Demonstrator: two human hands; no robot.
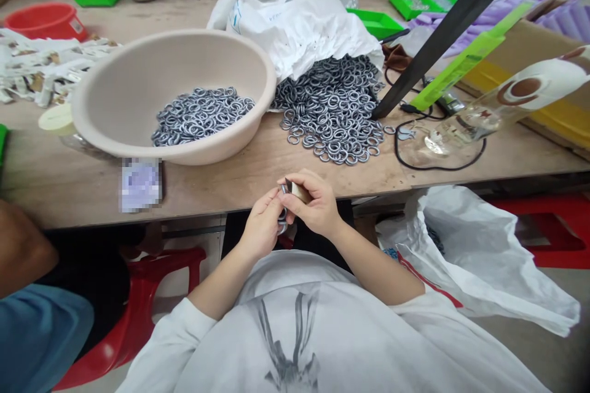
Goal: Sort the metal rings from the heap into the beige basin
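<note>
Close together at the table's front edge, my two hands meet over my lap. Several grey rings (pixel 282 227) are pinched in the closed fingers of my left hand (pixel 260 227). My right hand (pixel 319 206) is closed around a small knife (pixel 300 191) with a pale handle and a short dark blade. The blade's tip is up against one of the rings; whether it cuts into it I cannot tell. Just beyond lies a pile of loose grey rings (pixel 338 113), spilling from a white sack (pixel 295 27). To the left, a large beige basin (pixel 175 52) holds more grey rings (pixel 203 113).
A dark slanted post (pixel 442 43) stands right of the pile, near a clear bottle-like object (pixel 479 116) and a black cable (pixel 437 169). A phone-sized, blurred-out item (pixel 141 184) lies before the basin. An open white sack (pixel 479 245) hangs at right. Another person's arm (pixel 23 252) is at left.
</note>
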